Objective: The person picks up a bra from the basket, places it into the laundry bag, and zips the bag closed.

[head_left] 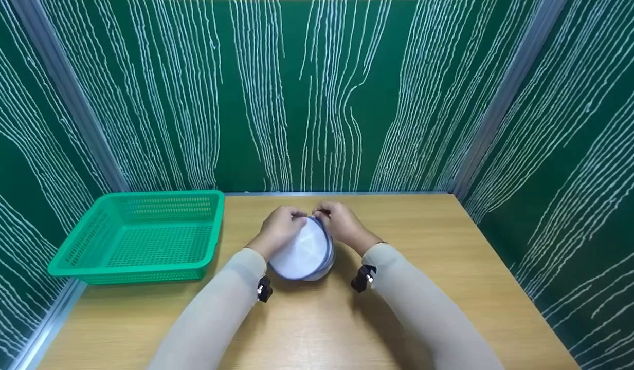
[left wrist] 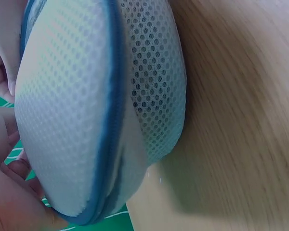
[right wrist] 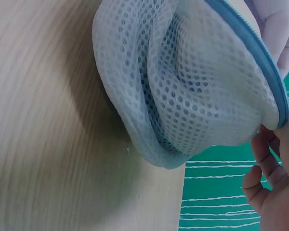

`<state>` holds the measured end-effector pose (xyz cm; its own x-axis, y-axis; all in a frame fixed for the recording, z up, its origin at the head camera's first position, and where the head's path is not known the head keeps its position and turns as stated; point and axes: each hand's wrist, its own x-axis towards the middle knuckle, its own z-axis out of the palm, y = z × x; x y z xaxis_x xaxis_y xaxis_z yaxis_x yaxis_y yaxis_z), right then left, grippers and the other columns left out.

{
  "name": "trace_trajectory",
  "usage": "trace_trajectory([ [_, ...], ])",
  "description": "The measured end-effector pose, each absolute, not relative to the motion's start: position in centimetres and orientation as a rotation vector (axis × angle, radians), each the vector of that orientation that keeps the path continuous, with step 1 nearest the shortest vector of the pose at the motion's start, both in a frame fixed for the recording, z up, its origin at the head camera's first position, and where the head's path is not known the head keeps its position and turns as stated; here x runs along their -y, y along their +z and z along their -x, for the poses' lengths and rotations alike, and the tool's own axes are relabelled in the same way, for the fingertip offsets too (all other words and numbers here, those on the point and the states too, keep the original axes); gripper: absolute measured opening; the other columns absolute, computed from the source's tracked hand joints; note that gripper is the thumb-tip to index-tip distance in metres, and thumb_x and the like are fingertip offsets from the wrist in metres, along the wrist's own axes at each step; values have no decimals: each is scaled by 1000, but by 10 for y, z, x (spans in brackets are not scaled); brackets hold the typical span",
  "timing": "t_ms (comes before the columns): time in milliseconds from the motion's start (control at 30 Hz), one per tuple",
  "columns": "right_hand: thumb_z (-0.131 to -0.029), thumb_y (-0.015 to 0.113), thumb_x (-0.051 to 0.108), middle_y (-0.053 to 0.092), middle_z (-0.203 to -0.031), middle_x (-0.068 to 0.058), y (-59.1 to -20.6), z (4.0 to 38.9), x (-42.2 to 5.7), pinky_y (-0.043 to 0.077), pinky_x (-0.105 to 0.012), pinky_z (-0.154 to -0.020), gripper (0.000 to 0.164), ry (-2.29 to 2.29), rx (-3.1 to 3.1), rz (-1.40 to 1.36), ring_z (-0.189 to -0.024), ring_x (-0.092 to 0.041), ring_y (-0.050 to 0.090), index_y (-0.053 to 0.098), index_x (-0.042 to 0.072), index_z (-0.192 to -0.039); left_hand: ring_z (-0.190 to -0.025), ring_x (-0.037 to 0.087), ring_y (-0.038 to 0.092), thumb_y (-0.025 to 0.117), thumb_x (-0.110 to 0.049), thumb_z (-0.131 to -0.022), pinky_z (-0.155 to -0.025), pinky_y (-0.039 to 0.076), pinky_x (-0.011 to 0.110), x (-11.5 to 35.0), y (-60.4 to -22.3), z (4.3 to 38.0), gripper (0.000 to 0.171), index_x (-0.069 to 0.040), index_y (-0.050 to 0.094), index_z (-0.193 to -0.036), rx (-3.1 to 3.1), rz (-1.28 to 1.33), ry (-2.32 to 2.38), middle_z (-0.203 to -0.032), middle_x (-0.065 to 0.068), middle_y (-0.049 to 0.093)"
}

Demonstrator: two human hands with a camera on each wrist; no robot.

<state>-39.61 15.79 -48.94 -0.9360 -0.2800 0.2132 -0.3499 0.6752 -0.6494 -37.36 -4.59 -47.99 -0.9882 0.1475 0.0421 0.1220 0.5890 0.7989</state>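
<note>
A round white mesh laundry bag (head_left: 302,252) with a blue zipped rim stands on the table, its flat lid tilted up toward me. My left hand (head_left: 282,228) pinches the lid's far edge from the left. Close beside it, my right hand (head_left: 342,224) pinches the rim at the far right, thumb and index finger together. The left wrist view shows the blue zipper (left wrist: 114,96) curving round the lid, with the left fingers at its edge. Soft folds crease the bag's mesh side (right wrist: 183,96) in the right wrist view.
A green plastic basket (head_left: 211,257) stands on the left of the wooden table (head_left: 430,277). Green panels (head_left: 317,169) with white wavy lines close off the back and both sides. Each wrist wears a small black camera (head_left: 264,289).
</note>
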Motion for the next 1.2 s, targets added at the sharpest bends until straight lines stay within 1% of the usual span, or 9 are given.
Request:
trace_trajectory([
  [100,-115,66,10,83,-119,-9,-490,396,-159,65,-45,-107,15,1105,2790,-530,-118,-28,78,81,10,-117,-134,30,72,73,-23,-110,-122,55,50,44,-479,374,24,-15,83,-130,-2808,-245,1347,-137,8,81],
  [200,-114,67,10,83,-120,-10,-491,395,-161,65,-45,-108,15,1100,2791,-535,-121,-29,78,81,9,-118,-127,28,73,74,-24,-110,-117,57,50,43,-478,374,17,-16,84,-121,-2831,-237,1309,-130,7,81],
  [300,-114,68,10,83,-121,-10,-491,395,-161,65,-43,-108,15,1098,2793,-537,-121,-29,78,82,10,-118,-122,28,72,73,-25,-111,-114,58,50,43,-478,375,13,-17,82,-116,-2819,-204,1306,-127,6,80],
  [600,-114,68,9,84,-117,-9,-492,394,-162,67,-42,-103,14,1028,2780,-590,-116,-27,80,82,10,-115,-116,26,71,69,-29,-113,-108,59,49,43,-482,376,16,-17,80,-114,-2824,-124,1285,-121,5,78],
  [733,-115,67,11,84,-116,-8,-493,393,-164,67,-43,-103,15,1008,2780,-593,-115,-26,79,81,11,-114,-114,27,71,68,-29,-113,-106,60,50,44,-482,376,17,-17,80,-111,-2834,-121,1284,-119,5,78],
  [867,-115,66,12,84,-115,-7,-495,394,-166,66,-45,-103,15,985,2775,-597,-114,-25,79,81,12,-113,-111,27,72,69,-31,-111,-104,60,50,46,-482,375,18,-17,80,-107,-2888,-113,1247,-116,5,80],
  [1000,-115,66,12,83,-114,-7,-495,393,-167,67,-44,-103,15,1001,2782,-591,-113,-26,79,81,12,-112,-112,27,73,69,-32,-110,-104,60,50,48,-482,375,19,-17,81,-107,-2897,-85,1244,-116,4,81],
  [1133,-115,66,11,83,-115,-6,-494,392,-168,66,-43,-104,14,1006,2809,-557,-114,-26,79,80,13,-113,-109,26,71,67,-31,-110,-101,60,48,51,-480,372,20,-17,81,-106,-2886,-59,1257,-116,4,80],
  [1200,-114,67,10,82,-115,-6,-493,391,-169,66,-43,-105,14,1010,2820,-542,-114,-26,78,80,14,-113,-105,25,69,65,-30,-111,-98,60,47,53,-480,371,21,-17,80,-105,-2870,-36,1277,-113,4,78],
])
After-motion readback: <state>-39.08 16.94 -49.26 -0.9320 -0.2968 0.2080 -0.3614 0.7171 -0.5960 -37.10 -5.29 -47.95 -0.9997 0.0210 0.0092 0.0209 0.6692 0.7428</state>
